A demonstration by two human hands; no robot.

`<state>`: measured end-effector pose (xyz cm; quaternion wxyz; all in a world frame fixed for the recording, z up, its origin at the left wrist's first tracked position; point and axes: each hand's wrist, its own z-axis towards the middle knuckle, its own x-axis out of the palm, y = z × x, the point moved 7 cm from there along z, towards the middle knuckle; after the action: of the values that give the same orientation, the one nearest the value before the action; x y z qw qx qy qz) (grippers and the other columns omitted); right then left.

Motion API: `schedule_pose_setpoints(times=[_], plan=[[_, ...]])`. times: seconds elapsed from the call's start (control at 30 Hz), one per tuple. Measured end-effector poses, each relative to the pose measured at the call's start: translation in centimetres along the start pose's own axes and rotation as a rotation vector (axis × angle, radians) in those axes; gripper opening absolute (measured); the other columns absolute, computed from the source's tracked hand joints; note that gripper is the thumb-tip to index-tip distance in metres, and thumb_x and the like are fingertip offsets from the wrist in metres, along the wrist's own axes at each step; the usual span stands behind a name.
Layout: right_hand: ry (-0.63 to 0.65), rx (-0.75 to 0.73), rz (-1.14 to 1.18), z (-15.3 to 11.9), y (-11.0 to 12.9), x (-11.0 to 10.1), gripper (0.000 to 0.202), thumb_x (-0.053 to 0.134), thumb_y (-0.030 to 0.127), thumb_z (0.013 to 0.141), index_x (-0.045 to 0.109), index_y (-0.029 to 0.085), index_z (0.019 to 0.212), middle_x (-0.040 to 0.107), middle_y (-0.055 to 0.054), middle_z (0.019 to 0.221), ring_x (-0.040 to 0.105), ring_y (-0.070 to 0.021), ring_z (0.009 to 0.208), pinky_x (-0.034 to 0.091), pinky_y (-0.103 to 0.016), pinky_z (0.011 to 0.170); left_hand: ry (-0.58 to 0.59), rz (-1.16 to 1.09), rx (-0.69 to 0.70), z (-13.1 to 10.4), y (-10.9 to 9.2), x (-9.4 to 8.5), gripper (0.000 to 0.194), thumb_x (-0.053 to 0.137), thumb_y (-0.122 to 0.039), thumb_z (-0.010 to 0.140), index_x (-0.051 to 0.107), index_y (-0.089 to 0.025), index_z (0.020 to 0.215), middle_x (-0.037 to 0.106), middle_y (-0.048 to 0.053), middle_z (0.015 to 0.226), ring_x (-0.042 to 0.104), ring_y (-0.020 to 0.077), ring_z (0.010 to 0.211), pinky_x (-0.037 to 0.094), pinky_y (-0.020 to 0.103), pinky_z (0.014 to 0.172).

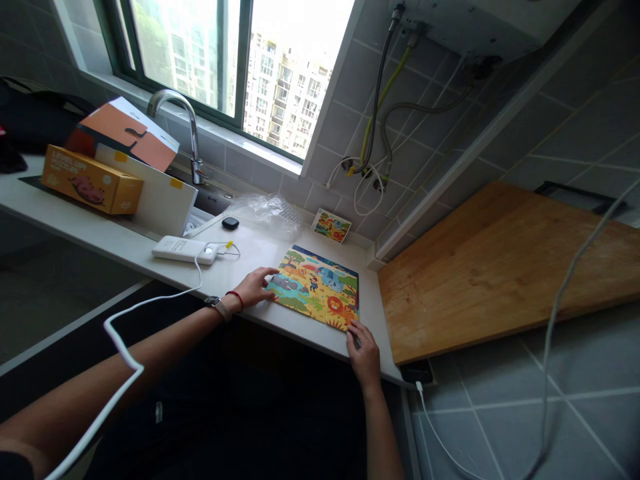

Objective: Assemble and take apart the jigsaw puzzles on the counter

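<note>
A colourful animal picture puzzle (315, 283) lies flat on the white counter, showing an elephant, a hippo and lions. At its left edge is my left hand (254, 287), thumb and fingers apart, fingertips touching the border. My right hand (363, 350) rests at the puzzle's lower right corner, its fingers bent; whether they pinch anything is hard to make out. A small reference card (331, 226) with a similar animal scene leans against the tiled wall behind the puzzle.
A white power bank (184, 249) with a cable, a black round case (230, 223) and clear plastic wrap (267, 212) lie left of the puzzle. Farther left are an orange box (90, 181) and a faucet (194, 133). A wooden board (500, 267) stands at the right.
</note>
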<state>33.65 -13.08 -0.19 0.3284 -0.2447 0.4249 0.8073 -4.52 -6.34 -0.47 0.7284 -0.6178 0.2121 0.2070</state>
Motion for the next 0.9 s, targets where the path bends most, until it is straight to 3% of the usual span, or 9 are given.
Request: schedule_pose_setpoints(times=[0.23, 0.43, 0.6, 0.9], plan=[[-0.005, -0.012, -0.006, -0.1, -0.1, 0.1, 0.024, 0.058, 0.029, 0.093, 0.076, 0.021, 0.105, 0.073, -0.013, 0.119, 0.068, -0.0267, 0.113, 0.055, -0.045, 0.101, 0.057, -0.015, -0.141, 0.5, 0.7, -0.2, 0.064, 0.079, -0.019, 0.060, 0.065, -0.021, 0.123, 0.064, 0.007, 0.114, 0.067, 0.0142, 0.075, 0.058, 0.031, 0.077], [-0.013, -0.017, -0.009, -0.2, -0.2, 0.2, 0.024, 0.058, 0.029, 0.093, 0.076, 0.021, 0.106, 0.073, -0.013, 0.119, 0.067, -0.0268, 0.113, 0.055, -0.045, 0.101, 0.150, -0.323, -0.338, 0.8, 1.6, 0.2, 0.065, 0.082, -0.028, 0.059, 0.062, -0.016, 0.120, 0.067, 0.008, 0.105, 0.069, 0.0177, 0.071, 0.057, 0.028, 0.057], [-0.004, -0.014, -0.015, -0.2, -0.3, 0.2, 0.024, 0.057, 0.029, 0.094, 0.076, 0.020, 0.106, 0.072, -0.012, 0.121, 0.067, -0.0263, 0.114, 0.054, -0.045, 0.102, 0.194, -0.402, -0.383, 1.3, 1.4, 0.1, 0.065, 0.088, -0.036, 0.056, 0.066, -0.013, 0.112, 0.071, 0.004, 0.084, 0.067, 0.0173, 0.063, 0.055, 0.028, 0.055], [0.001, -0.007, -0.023, -0.2, -0.1, 0.2, 0.024, 0.057, 0.028, 0.094, 0.076, 0.020, 0.107, 0.073, -0.012, 0.121, 0.067, -0.0260, 0.115, 0.054, -0.044, 0.102, 0.188, -0.443, -0.513, 2.1, 1.9, -0.6, 0.068, 0.094, -0.037, 0.047, 0.071, -0.011, 0.106, 0.074, 0.007, 0.082, 0.065, 0.0149, 0.061, 0.055, 0.026, 0.055]])
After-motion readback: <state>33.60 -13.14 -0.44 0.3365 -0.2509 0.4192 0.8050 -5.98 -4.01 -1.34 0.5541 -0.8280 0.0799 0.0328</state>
